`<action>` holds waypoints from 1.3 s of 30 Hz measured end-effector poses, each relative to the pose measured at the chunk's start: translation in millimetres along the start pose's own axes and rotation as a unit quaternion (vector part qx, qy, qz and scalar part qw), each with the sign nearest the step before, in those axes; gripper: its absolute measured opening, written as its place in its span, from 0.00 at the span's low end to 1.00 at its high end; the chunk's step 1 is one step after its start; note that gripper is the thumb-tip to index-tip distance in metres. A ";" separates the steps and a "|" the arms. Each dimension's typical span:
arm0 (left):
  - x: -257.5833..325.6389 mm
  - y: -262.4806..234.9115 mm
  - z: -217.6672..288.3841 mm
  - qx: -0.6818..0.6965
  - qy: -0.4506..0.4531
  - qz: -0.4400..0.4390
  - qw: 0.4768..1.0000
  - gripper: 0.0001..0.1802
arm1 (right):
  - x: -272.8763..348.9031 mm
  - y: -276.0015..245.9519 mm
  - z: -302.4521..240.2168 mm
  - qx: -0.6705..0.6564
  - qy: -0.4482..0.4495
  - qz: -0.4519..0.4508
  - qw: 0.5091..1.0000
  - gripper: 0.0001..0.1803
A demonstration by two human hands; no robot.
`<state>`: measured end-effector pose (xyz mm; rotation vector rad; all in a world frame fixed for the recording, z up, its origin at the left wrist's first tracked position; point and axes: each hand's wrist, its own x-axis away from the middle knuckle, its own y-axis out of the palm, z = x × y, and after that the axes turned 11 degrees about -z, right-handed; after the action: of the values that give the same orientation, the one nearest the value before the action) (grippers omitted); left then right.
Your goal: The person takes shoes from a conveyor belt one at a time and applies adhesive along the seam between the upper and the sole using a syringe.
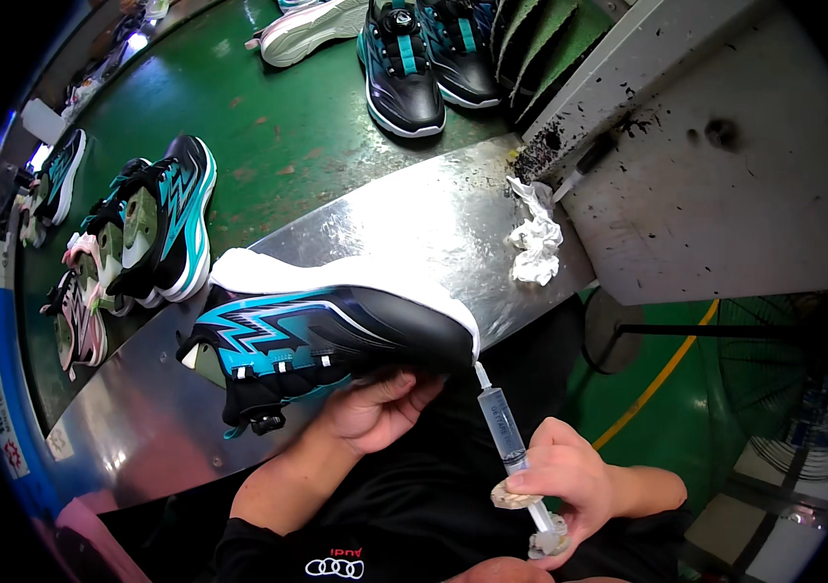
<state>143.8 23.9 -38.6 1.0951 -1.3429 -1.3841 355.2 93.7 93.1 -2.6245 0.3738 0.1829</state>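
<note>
A black and turquoise sneaker (336, 325) with a white sole is tipped on its side, its toe pointing right. My left hand (385, 408) grips it from below, around the upper, with some fingers hidden behind the shoe. My right hand (564, 476) is closed on a clear plastic syringe (503, 428), its fingers around the flange and plunger. Pale, crusted material coats the flange and the plunger end. The syringe's narrow tip meets the toe at the seam between sole and upper; whether it touches or sits just short, I cannot tell.
A metal ledge (336, 228) lies under the shoe, with crumpled white tissue (535, 233) on it. Beyond, the green surface (268, 146) bears more sneakers (185, 219) at left and a black pair (404, 83) at top. A grey metal panel (725, 175) and a fan (793, 389) stand at right.
</note>
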 end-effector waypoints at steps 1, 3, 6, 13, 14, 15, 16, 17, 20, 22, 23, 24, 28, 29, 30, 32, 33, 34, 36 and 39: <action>-2.0 4.1 1.3 -0.002 -0.001 -0.002 1.000 0.22 | -0.5 0.0 0.2 0.029 0.012 -0.026 0.999 0.41; -5.5 8.8 3.9 -0.004 0.001 -0.005 1.000 0.22 | -3.5 3.1 1.1 0.078 0.026 -0.046 0.996 0.36; -7.2 13.1 5.1 -0.004 -0.014 0.008 1.000 0.22 | -2.6 12.4 7.4 0.143 0.007 -0.029 0.989 0.36; -7.1 21.9 3.1 -0.002 -0.001 0.008 1.000 0.29 | -3.5 29.3 19.4 0.222 -0.035 0.004 0.974 0.34; -7.0 21.7 2.3 0.000 0.000 0.003 1.000 0.28 | -2.7 31.4 21.3 0.231 -0.041 0.010 0.972 0.33; -6.7 21.7 2.1 0.000 0.003 0.003 1.000 0.28 | -2.7 32.5 22.7 0.230 -0.042 0.007 0.972 0.33; -6.3 21.5 1.8 0.005 0.004 0.000 1.000 0.28 | -2.5 33.3 23.8 0.237 -0.045 0.008 0.970 0.33; -6.2 21.3 1.2 0.010 0.004 -0.003 1.000 0.27 | -2.2 33.8 24.7 0.243 -0.048 0.010 0.969 0.33; -8.6 21.7 3.3 0.021 -0.001 -0.011 1.000 0.26 | -4.1 34.5 27.2 0.259 -0.045 0.009 0.965 0.33; -6.4 27.8 4.1 0.018 0.004 -0.012 1.000 0.25 | -4.6 35.0 26.5 0.266 -0.053 0.006 0.963 0.33; -5.2 29.9 4.5 0.016 0.006 -0.012 1.000 0.25 | -5.0 35.4 26.4 0.271 -0.057 0.005 0.961 0.33; -5.6 29.3 5.0 0.017 0.006 -0.014 1.000 0.25 | -5.5 35.9 27.6 0.273 -0.056 0.004 0.960 0.33; -6.2 27.9 6.5 0.001 0.004 -0.001 1.000 0.24 | -7.6 35.6 30.9 0.270 -0.058 0.005 0.961 0.32; -7.0 28.3 5.9 -0.008 0.007 0.003 1.000 0.24 | -7.3 34.2 31.5 0.268 -0.052 -0.004 0.962 0.32; -6.9 28.5 4.3 -0.018 0.010 0.012 1.000 0.24 | -7.0 33.0 33.3 0.259 -0.063 -0.006 0.964 0.32; -9.4 28.2 1.1 -0.022 0.016 0.018 0.999 0.24 | -2.2 33.8 31.9 0.258 -0.093 0.028 0.961 0.33; -13.1 22.5 -3.1 0.005 0.014 0.008 1.000 0.21 | 2.6 32.5 32.5 0.262 -0.131 0.055 0.954 0.35; -16.2 16.7 -6.8 0.032 0.011 -0.001 0.999 0.19 | 9.1 29.6 31.9 0.263 -0.166 0.086 0.947 0.36; -8.4 9.1 -8.6 0.021 -0.014 0.012 1.000 0.17 | 17.9 19.8 35.7 0.295 -0.140 0.107 0.939 0.41; 33.3 3.5 -18.4 0.031 0.005 0.001 1.000 0.29 | 25.8 -3.5 77.1 0.324 -0.077 0.064 0.941 0.52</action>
<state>154.8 -12.6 -35.9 1.1381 -1.3879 -1.3420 376.0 127.6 22.2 -1.9236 0.4592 0.2570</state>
